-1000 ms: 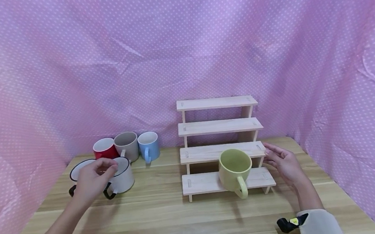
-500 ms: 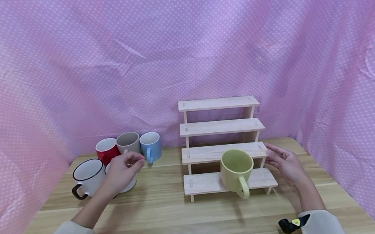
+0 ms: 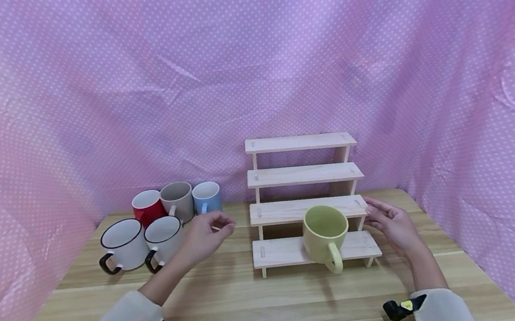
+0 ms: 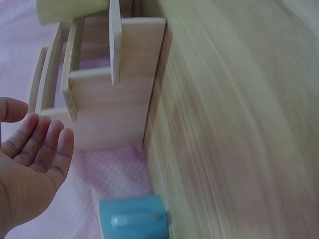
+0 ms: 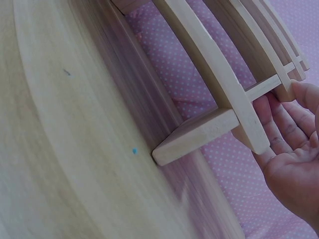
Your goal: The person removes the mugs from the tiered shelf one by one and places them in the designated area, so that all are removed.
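Note:
My right hand (image 3: 393, 224) holds the right side of the pale wooden stepped rack (image 3: 303, 208); in the right wrist view its thumb (image 5: 304, 94) lies on the end of a shelf, with fingers against the side panel. A yellow-green mug (image 3: 323, 245) rests on the lowest shelf, handle facing forward. My left hand (image 3: 204, 236) is in the air left of the rack, empty, fingers loosely bent. Behind it stands a light blue mug (image 3: 207, 195), partly hidden. In the left wrist view, the loose fingers (image 4: 42, 144) appear near the rack's side without holding anything.
On the left stand a red mug (image 3: 149, 211), a grey mug (image 3: 180, 203) and two white mugs with dark rims, the larger mug (image 3: 127, 252) outermost and the smaller mug (image 3: 167, 245) beside my left forearm. Pink dotted cloth (image 3: 247, 66) hangs behind the wooden table (image 3: 274, 307).
My left hand has moved rightward from above the white mugs to the space before the blue mug, uncovering both white mugs. The right hand, rack and yellow-green mug stay put.

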Demonstrator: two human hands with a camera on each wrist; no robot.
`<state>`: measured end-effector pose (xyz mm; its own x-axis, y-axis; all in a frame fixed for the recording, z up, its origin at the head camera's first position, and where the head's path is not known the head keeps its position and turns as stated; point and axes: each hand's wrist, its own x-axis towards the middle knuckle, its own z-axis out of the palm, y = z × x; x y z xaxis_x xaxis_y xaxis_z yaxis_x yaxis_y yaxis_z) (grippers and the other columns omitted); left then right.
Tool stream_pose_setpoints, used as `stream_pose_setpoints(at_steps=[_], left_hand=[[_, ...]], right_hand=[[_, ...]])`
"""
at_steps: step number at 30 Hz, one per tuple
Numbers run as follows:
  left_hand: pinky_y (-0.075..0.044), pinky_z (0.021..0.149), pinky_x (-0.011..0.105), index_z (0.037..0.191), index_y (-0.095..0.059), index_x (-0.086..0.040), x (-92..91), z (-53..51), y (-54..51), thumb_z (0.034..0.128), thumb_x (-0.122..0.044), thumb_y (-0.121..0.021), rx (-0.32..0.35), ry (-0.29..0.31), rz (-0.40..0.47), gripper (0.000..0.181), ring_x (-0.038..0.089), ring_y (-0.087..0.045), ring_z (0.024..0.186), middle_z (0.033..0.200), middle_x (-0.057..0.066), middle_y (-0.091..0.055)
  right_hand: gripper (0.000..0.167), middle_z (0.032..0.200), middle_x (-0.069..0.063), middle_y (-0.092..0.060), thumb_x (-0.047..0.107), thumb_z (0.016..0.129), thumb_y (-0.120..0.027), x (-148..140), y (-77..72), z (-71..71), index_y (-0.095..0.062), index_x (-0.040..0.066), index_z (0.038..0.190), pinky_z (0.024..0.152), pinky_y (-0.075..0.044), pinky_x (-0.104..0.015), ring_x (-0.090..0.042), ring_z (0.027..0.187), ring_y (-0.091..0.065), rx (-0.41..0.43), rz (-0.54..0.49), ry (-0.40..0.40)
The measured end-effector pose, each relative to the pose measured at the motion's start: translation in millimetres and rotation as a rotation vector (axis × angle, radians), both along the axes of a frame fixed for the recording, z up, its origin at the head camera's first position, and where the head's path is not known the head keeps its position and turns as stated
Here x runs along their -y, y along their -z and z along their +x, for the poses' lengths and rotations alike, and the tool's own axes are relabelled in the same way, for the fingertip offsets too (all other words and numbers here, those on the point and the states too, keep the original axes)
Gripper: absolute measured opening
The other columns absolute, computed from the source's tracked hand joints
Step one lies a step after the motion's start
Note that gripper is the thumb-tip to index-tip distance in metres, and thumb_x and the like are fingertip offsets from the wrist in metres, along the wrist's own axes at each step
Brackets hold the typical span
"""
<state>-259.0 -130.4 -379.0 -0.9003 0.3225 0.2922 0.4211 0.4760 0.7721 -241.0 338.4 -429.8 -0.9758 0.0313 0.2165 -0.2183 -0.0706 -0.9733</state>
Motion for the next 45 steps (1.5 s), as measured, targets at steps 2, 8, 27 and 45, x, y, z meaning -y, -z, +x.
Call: stream_pose_setpoints(at_steps=[2,8,27,45], left_hand=[[-0.059,0.077,0.032,0.1,-0.073,-0.005,-8.9,0.0,0.6,0.0955,-0.011,-0.071,-0.007,0.031,0.012,0.008,0.015,-0.067,0.086,0.092,0.003,-0.073],[-0.059,0.076,0.03,0.1,-0.073,-0.004,-33.4,1.0,-1.6,0.0966,-0.011,-0.069,-0.031,0.155,0.006,0.009,0.014,-0.066,0.085,0.091,0.002,-0.072],[-0.059,0.082,0.024,0.116,-0.073,-0.002,-105.4,14.0,8.6,0.0928,-0.01,-0.073,0.05,0.627,-0.034,0.025,0.004,-0.068,0.097,0.11,0.01,-0.075],[-0.058,0.095,0.032,0.141,-0.059,0.0,-123.7,29.4,17.9,0.0952,-0.005,-0.07,0.281,0.897,0.132,0.048,0.007,-0.058,0.128,0.14,0.013,-0.063]], right_hand=[[0.054,0.115,0.006,-0.072,0.012,0.104,-0.061,0,0.3,-0.1,-0.042,-0.014,0.147,0.091,-0.059,-0.031,-0.015,0.096,-0.07,0.0,-0.002,0.0],[0.053,0.114,0.005,-0.073,0.011,0.104,-0.06,0,-0.6,0.1,-0.041,-0.015,0.146,0.091,-0.059,-0.032,-0.015,0.095,-0.07,-0.015,-0.008,-0.003],[0.054,0.115,0.005,-0.072,0.012,0.105,-0.06,-4,2.0,1.0,-0.04,-0.015,0.147,0.09,-0.059,-0.029,-0.015,0.096,-0.071,-0.011,-0.019,-0.016],[0.052,0.113,0.004,-0.073,0.011,0.105,-0.059,-1,0.2,1.0,-0.042,-0.014,0.146,0.09,-0.059,-0.03,-0.016,0.094,-0.07,-0.019,-0.011,-0.017]])
